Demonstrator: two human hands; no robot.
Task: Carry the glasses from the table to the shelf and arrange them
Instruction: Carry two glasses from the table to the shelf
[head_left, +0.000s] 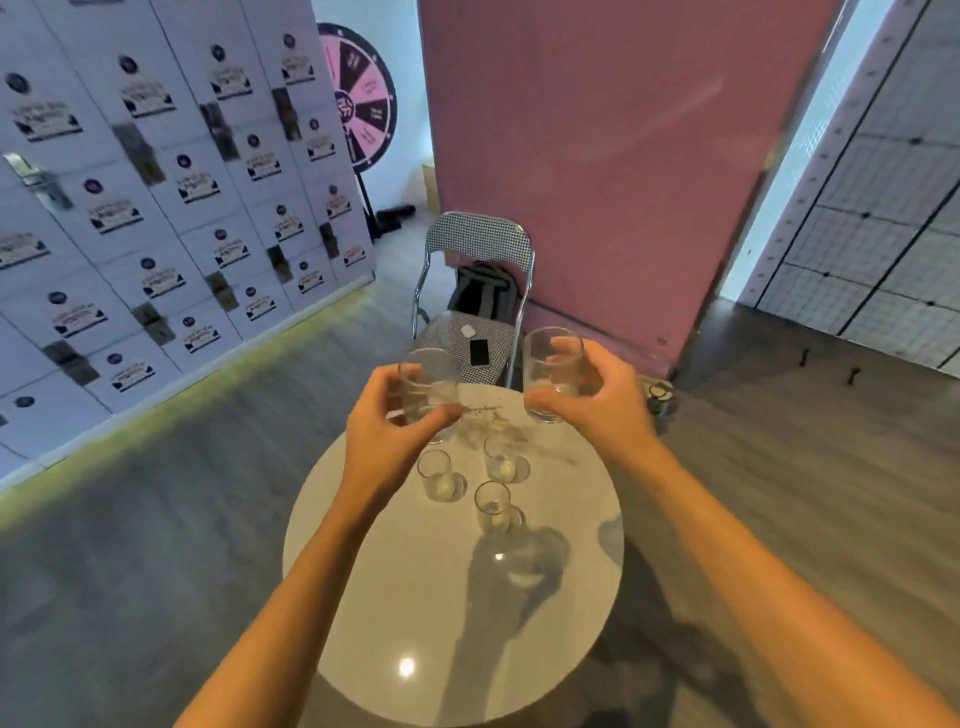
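Note:
A round white marble table (415, 597) stands below me. My left hand (384, 436) grips a clear tumbler (428, 384) held above the table's far edge. A second clear tumbler (550, 371) is lifted in my right hand (597, 405), upright and apart from the first. Three more clear glasses stand on the tabletop: one on the left (439, 475), one further back (504, 457), one nearest to me (496, 506). No shelf is in view.
Behind the table a folding chair (478, 239) with a checked seat holds a phone (479, 352), and a dark backpack (483, 291) sits behind it. White lockers (156, 208) line the left wall. A pink wall (597, 156) rises ahead. Grey floor surrounds the table.

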